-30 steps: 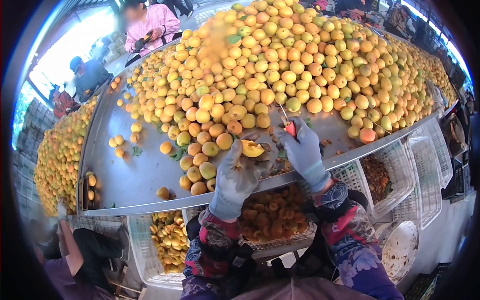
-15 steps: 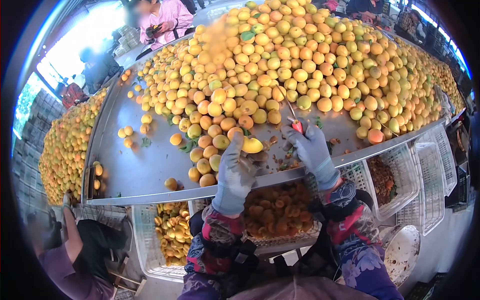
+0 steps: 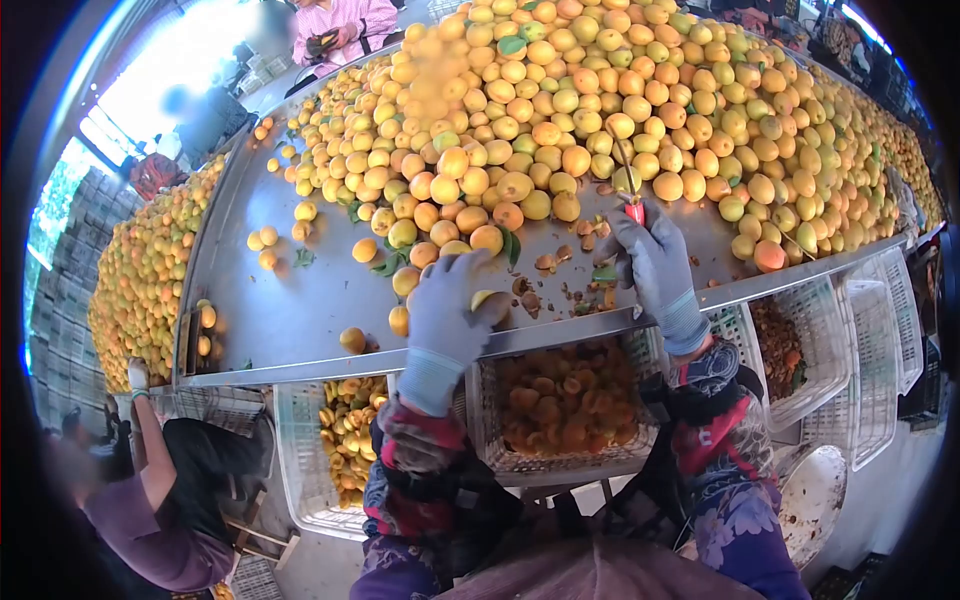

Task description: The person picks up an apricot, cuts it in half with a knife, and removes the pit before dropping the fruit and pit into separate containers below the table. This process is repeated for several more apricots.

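My left hand, in a grey work glove, is curled palm down above the near edge of the metal table. A yellow bit of apricot shows between its thumb and fingers, mostly hidden by the glove. In my right hand, gloved too, is a knife with a red handle; its thin dark blade points away from me toward the fruit pile. Loose apricots lie just beyond my left fingers. Brown pits and scraps are scattered on the metal between the hands.
A large heap of apricots covers the far part of the metal table. Below its edge stand white crates with fruit halves and brown scraps. A person in purple sits at left; another in pink is across.
The yellow cut apricot that stuck out of my left fingers no longer shows whole. My left hand has moved slightly left and turned palm down; my right hand with the knife has shifted right.
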Action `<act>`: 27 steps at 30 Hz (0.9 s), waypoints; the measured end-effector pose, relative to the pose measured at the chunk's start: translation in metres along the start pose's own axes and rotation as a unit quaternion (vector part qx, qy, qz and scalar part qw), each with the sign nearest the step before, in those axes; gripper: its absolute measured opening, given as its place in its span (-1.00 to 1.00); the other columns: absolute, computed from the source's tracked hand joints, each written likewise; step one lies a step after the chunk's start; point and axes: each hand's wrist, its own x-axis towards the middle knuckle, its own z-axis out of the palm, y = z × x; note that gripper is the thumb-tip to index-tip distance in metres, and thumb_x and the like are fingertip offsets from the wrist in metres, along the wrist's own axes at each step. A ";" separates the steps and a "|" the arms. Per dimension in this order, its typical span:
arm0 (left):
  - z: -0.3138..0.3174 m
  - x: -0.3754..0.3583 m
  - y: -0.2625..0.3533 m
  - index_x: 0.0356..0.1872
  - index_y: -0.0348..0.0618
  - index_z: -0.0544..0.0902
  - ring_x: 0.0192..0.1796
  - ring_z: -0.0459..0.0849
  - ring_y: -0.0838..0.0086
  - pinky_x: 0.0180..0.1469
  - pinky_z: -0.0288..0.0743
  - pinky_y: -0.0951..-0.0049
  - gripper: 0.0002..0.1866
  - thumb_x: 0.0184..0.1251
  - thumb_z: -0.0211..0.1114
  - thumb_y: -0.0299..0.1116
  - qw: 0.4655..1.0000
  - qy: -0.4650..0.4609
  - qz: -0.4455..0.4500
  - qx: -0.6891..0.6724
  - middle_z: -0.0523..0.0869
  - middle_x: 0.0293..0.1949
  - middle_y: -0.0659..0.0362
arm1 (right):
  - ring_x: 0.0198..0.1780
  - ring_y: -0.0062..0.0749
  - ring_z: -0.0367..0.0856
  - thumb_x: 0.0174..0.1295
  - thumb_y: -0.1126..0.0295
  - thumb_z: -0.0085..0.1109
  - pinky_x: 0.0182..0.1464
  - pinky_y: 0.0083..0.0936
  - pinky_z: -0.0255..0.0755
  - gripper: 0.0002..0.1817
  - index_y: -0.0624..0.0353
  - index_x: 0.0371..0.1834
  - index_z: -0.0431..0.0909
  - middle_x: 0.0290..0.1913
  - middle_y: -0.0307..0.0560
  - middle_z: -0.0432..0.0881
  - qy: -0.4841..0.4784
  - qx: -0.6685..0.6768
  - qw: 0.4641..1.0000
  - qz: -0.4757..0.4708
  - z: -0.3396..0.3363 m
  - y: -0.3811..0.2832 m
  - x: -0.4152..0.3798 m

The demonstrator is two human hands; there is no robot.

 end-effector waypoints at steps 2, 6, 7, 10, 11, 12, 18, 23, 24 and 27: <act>0.002 0.000 -0.013 -0.01 -0.05 0.55 -0.05 0.55 0.17 -0.05 0.44 0.28 -0.55 0.00 0.40 -0.28 0.994 -0.050 -0.079 0.049 0.60 -0.12 0.10 | -0.62 -0.71 0.41 0.32 0.31 0.04 -0.61 -0.76 0.26 -0.79 0.23 -0.13 0.45 -0.55 -0.20 0.56 -0.002 0.012 1.000 -0.007 0.001 0.001 -0.001; 0.011 0.005 -0.013 0.00 -0.02 0.55 0.00 0.54 0.13 0.00 0.45 0.23 -0.50 -0.07 0.40 -0.26 0.969 -0.184 -0.058 0.154 0.60 -0.08 0.07 | -0.65 -0.72 0.39 0.35 0.23 0.03 -0.61 -0.77 0.23 -0.75 0.22 -0.15 0.47 -0.56 -0.21 0.56 -0.028 0.022 0.999 -0.028 0.005 0.002 -0.001; 0.012 0.007 -0.009 0.00 -0.01 0.55 0.02 0.53 0.11 0.02 0.45 0.21 -0.49 -0.09 0.40 -0.25 0.967 -0.198 -0.058 0.147 0.59 -0.07 0.06 | -0.65 -0.72 0.39 0.35 0.23 0.03 -0.61 -0.77 0.23 -0.75 0.22 -0.15 0.47 -0.56 -0.21 0.56 -0.028 0.022 0.999 -0.028 0.006 0.003 -0.001; 0.015 0.010 -0.004 0.02 -0.11 0.53 -0.02 0.57 0.23 -0.07 0.49 0.25 -0.52 -0.01 0.35 -0.31 0.973 -0.153 -0.088 0.149 0.61 -0.09 0.09 | -0.64 -0.74 0.39 0.37 0.16 0.01 -0.61 -0.77 0.24 -0.69 0.22 -0.13 0.49 -0.57 -0.22 0.56 -0.047 -0.002 0.999 -0.008 0.006 0.005 -0.003; 0.019 0.009 -0.013 0.02 -0.11 0.53 -0.02 0.57 0.23 -0.07 0.49 0.25 -0.52 -0.01 0.35 -0.31 0.973 -0.151 -0.086 0.150 0.61 -0.09 0.09 | -0.65 -0.74 0.38 0.37 0.14 0.00 -0.61 -0.76 0.24 -0.67 0.22 -0.11 0.49 -0.57 -0.22 0.56 -0.066 0.019 0.998 -0.009 0.005 0.005 -0.005; 0.018 0.011 -0.018 0.04 -0.16 0.52 -0.03 0.58 0.31 -0.11 0.50 0.29 -0.54 0.04 0.32 -0.34 0.987 -0.092 -0.117 -0.054 0.61 -0.10 0.13 | -0.66 -0.74 0.38 0.37 0.12 -0.01 -0.61 -0.76 0.24 -0.65 0.23 -0.09 0.49 -0.58 -0.23 0.56 -0.085 0.041 0.996 -0.010 0.005 0.004 -0.007; 0.017 0.012 -0.003 0.09 -0.21 0.48 -0.10 0.62 0.38 -0.13 0.52 0.36 -0.62 0.30 0.10 -0.27 0.592 0.018 -0.244 -0.768 0.63 -0.09 0.12 | -0.75 -0.71 0.33 0.37 0.07 -0.04 -0.72 -0.77 0.17 -0.62 0.21 -0.13 0.46 -0.58 -0.20 0.56 -0.094 0.096 0.991 0.025 0.014 -0.001 -0.016; 0.027 0.018 0.003 0.06 -0.18 0.48 -0.11 0.61 0.35 -0.15 0.50 0.29 -0.64 0.35 0.12 -0.21 0.495 -0.008 -0.235 -0.837 0.63 -0.10 0.13 | -0.75 -0.71 0.33 0.38 0.05 -0.06 -0.71 -0.78 0.18 -0.63 0.18 -0.20 0.44 -0.58 -0.20 0.56 -0.142 0.070 0.987 0.023 0.024 0.004 -0.023; 0.026 0.019 0.008 0.05 -0.18 0.49 -0.13 0.60 0.36 -0.15 0.50 0.29 -0.65 0.35 0.12 -0.20 0.503 -0.004 -0.224 -0.835 0.63 -0.12 0.13 | -0.72 -0.74 0.35 0.40 0.08 -0.07 -0.69 -0.78 0.19 -0.65 0.17 -0.16 0.46 -0.56 -0.25 0.53 -0.159 0.056 0.985 0.027 0.025 0.001 -0.027; 0.029 0.021 0.012 0.04 -0.18 0.49 -0.14 0.59 0.37 -0.15 0.50 0.29 -0.65 0.37 0.12 -0.18 0.509 0.001 -0.211 -0.834 0.63 -0.13 0.12 | -0.58 -0.72 0.42 0.40 0.06 -0.07 -0.54 -0.77 0.24 -0.59 0.22 -0.06 0.52 -0.52 -0.29 0.54 -0.169 0.033 0.985 0.011 0.031 0.005 -0.032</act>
